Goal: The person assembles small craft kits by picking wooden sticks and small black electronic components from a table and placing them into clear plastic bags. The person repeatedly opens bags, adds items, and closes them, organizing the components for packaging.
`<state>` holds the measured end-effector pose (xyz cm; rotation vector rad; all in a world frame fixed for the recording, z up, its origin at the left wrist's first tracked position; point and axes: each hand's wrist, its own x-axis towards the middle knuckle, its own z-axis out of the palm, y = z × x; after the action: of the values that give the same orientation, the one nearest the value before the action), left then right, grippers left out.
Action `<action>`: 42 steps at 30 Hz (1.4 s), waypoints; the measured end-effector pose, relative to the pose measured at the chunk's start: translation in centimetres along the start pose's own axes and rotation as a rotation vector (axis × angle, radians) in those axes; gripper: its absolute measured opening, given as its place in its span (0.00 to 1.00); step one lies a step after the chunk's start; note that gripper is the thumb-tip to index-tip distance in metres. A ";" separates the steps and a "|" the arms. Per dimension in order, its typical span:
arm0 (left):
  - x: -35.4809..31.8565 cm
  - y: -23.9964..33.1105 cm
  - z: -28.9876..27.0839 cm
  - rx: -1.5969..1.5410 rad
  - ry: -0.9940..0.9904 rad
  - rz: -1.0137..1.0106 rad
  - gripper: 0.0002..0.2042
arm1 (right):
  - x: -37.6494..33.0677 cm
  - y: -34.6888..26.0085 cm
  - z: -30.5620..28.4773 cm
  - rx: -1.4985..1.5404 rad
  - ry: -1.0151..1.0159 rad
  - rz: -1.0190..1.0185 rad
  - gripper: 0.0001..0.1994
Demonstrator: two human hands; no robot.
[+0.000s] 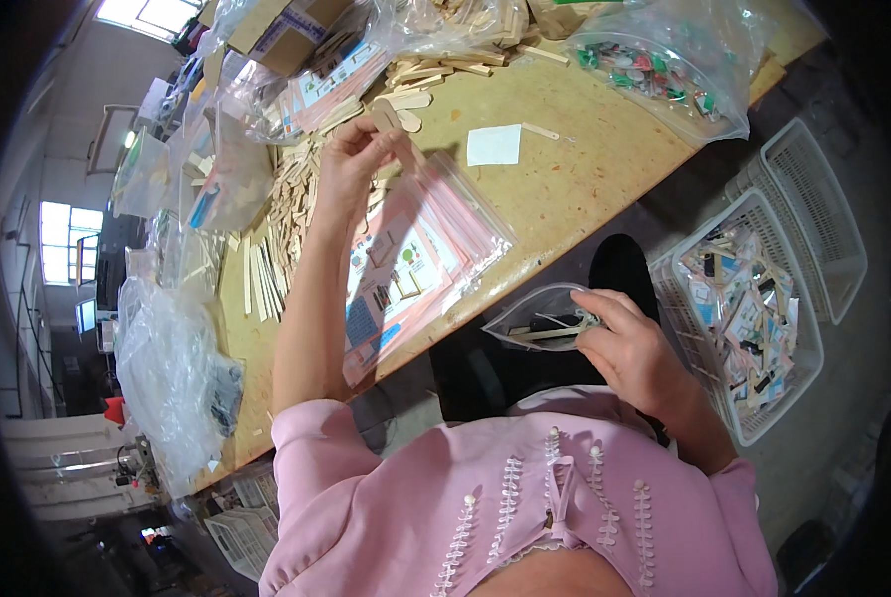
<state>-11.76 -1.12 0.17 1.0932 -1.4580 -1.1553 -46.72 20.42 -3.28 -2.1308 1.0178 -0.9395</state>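
Over the table, my left hand [356,159] pinches a flat wooden craft stick [387,113] with a rounded end between thumb and fingers. Down by my lap, my right hand [632,343] grips the edge of a small clear zip bag [505,323]. The bag's mouth gapes, and inside lie a thin wooden stick, something dark and pale strands I cannot make out. Between the hands, a stack of clear bags with pink printed sheets [405,264] rests along the table's front edge. Loose craft sticks [296,194] are heaped left of the left forearm.
A bag of red, green and white pieces [654,80] lies at the table's far right, near a white paper [493,145]. White plastic baskets [811,348] stand on the right, one full of packed bags. Crumpled clear plastic [172,363] covers the table's left end.
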 end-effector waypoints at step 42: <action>-9.9 5.7 15.7 0.907 -0.641 0.659 0.12 | 0.7 3.1 -2.9 0.031 -0.064 0.060 0.04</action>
<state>-26.17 11.69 2.67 0.6651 -2.7303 -0.3253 -49.98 17.63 -3.68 -2.0800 1.0228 -0.8482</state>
